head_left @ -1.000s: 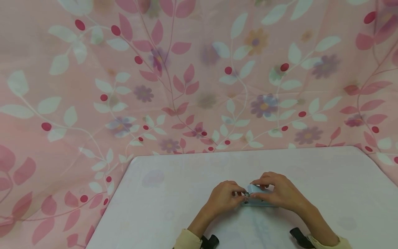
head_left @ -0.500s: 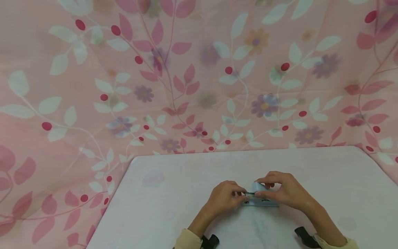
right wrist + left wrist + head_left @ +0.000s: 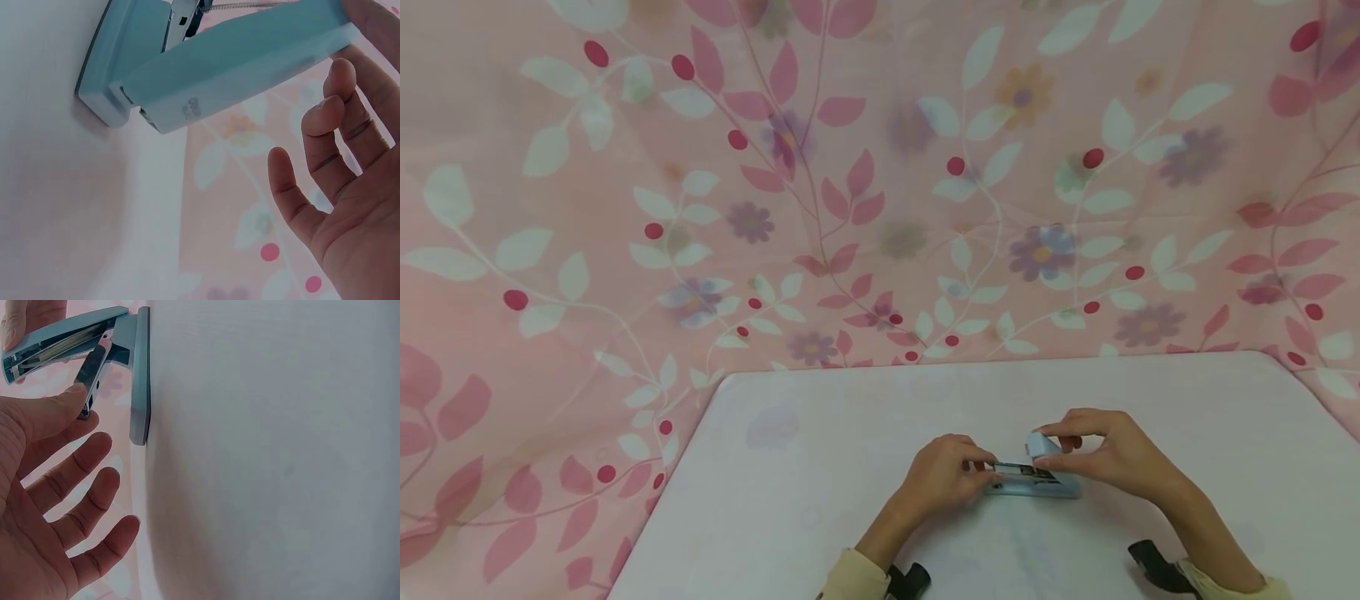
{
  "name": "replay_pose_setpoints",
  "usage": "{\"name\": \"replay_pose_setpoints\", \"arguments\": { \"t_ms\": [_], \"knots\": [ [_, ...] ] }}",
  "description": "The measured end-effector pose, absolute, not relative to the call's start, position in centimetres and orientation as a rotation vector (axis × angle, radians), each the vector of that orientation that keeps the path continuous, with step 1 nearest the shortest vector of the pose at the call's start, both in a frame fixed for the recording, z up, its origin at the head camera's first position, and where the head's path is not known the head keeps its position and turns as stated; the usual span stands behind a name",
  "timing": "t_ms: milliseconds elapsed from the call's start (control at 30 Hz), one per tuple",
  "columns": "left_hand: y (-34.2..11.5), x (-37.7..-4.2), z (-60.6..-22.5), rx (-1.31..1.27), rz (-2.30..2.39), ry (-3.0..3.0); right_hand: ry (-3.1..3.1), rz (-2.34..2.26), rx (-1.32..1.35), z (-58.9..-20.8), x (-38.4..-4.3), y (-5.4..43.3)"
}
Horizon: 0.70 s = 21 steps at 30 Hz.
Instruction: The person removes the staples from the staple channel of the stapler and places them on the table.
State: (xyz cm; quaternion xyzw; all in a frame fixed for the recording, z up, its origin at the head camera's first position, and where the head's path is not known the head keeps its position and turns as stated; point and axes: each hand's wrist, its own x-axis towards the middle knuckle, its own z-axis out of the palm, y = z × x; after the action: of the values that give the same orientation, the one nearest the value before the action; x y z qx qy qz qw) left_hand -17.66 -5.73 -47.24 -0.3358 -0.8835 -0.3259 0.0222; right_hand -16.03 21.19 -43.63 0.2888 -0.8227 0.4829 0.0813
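Pinched the rail (image 3: 94, 370) of the stapler (image 3: 141, 387) in the left hand (image 3: 942, 475); held the tilted lid (image 3: 234, 69) in the right hand (image 3: 1122, 456).

Pink cloth (image 3: 865, 217) printed with leaves and flowers spreads behind a white table (image 3: 1022, 546).

I have both arms angled inward on the rig, left forearm (image 3: 880, 533) and right forearm (image 3: 1201, 521), hands near each other but apart. My left hand (image 3: 946, 475) pinches with thumb (image 3: 59, 414) and forefinger (image 3: 59, 439), the other fingers (image 3: 87, 511) bent and fanned. My right hand (image 3: 1120, 454) also pinches, its spare fingers loosely curled.
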Motion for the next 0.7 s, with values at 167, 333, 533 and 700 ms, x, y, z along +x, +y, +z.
{"name": "replay_pose_setpoints", "arguments": {
  "t_ms": [167, 333, 533, 700],
  "knots": [
    [-5.8, -17.7, -47.2, -1.041, -1.007, -2.748, -2.491, 1.445, 0.83, -43.3, -16.0, 21.8],
    [-5.7, -17.7, -47.0, -1.047, -0.992, -2.758, -2.516, 1.446, 0.814, -43.1, -16.0, 22.2],
    [-5.7, -17.7, -46.7, -1.037, -0.984, -2.783, -2.526, 1.444, 0.826, -42.9, -16.0, 22.8],
    [-5.7, -17.6, -46.7, -1.025, -0.958, -2.792, -2.543, 1.441, 0.835, -42.7, -16.1, 23.6]
  ]
}}
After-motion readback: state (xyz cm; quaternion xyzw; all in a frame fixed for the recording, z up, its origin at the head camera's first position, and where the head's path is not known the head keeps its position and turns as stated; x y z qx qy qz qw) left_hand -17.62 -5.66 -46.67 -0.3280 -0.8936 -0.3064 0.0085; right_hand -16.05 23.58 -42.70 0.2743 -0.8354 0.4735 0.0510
